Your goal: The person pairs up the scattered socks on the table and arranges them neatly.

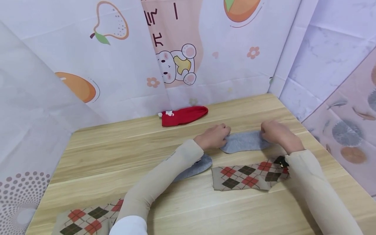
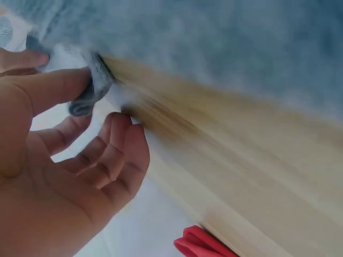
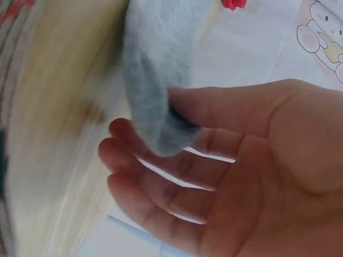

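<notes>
Both hands hold a light grey-blue sock [image 1: 245, 141] stretched crosswise just above or on the wooden table. My left hand [image 1: 215, 135] pinches its left end; in the left wrist view the sock's dark edge [image 2: 99, 80] sits at the thumb. My right hand [image 1: 276, 132] pinches the other end, and the fabric [image 3: 161, 101] passes between thumb and fingers in the right wrist view. A second grey-blue sock [image 1: 195, 170] lies partly hidden under the left forearm. Nearer me, by the right wrist, an argyle sock [image 1: 246, 176] lies flat.
At the back of the wooden table [image 1: 188, 209] lies a red sock [image 1: 185, 116] with a white figure. Another argyle item [image 1: 88, 217] is at the front left, partly covered by the left arm. A printed curtain [image 1: 123, 65] hangs behind the table's back edge.
</notes>
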The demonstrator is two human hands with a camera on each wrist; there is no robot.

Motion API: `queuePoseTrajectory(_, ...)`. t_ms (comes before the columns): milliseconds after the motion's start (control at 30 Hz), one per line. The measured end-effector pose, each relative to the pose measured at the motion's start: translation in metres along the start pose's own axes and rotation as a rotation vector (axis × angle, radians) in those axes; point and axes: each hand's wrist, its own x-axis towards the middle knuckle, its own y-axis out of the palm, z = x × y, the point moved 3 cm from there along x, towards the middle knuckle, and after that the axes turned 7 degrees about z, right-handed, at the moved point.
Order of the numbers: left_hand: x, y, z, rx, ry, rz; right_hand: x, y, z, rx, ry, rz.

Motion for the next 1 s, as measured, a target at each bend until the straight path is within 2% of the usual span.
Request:
queuePoseTrajectory(67,-0.001,0.000,0.000,-0.036,0.018,-0.002,0.001,0.000,-0.001,0.011,-0.009,-0.014)
queuePoseTrajectory(267,-0.007,-0.002,0.008,-0.235,0.040,-0.002,0.002,-0.003,-0.004,0.030,-0.048,-0.068)
queuePoseTrajectory(467,-0.015,-0.008,0.020,-0.347,0.027,-0.021,0.002,-0.012,-0.002,0.047,-0.112,-0.186)
queuePoseTrajectory(700,-0.025,-0.014,0.035,-0.387,0.012,-0.037,0.004,-0.016,-0.001,0.064,-0.127,-0.186)
queuePoseTrajectory(1000,-0.038,-0.012,0.041,-0.429,0.013,-0.018,0.004,-0.015,0.002,0.062,-0.141,-0.180)
